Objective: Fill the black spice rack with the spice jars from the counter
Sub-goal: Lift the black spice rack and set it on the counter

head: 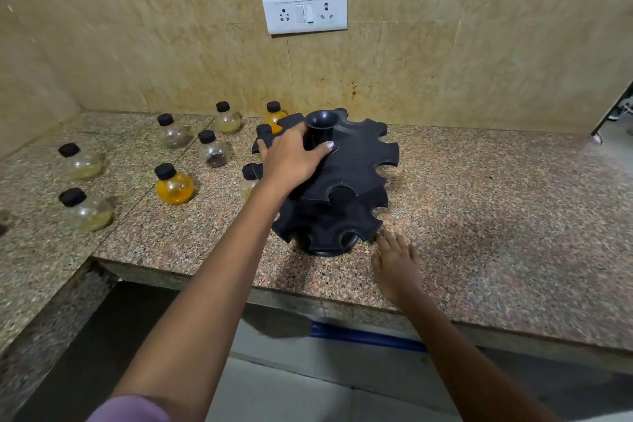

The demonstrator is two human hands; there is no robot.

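While left hand (pixel 291 158) grips central post of black two-tier plastic spice rack (pixel 356 161) at frame centre, right hand (pixel 397 264) lies flat, fingers straight, on speckled granite counter (pixel 496 202), fingertips at rack base. Rack slots look empty, nothing loaded. Round clear black-capped spice jars (pixel 174 183) wait in left half of frame, some tucked behind rack. Filling not begun; every jar left.
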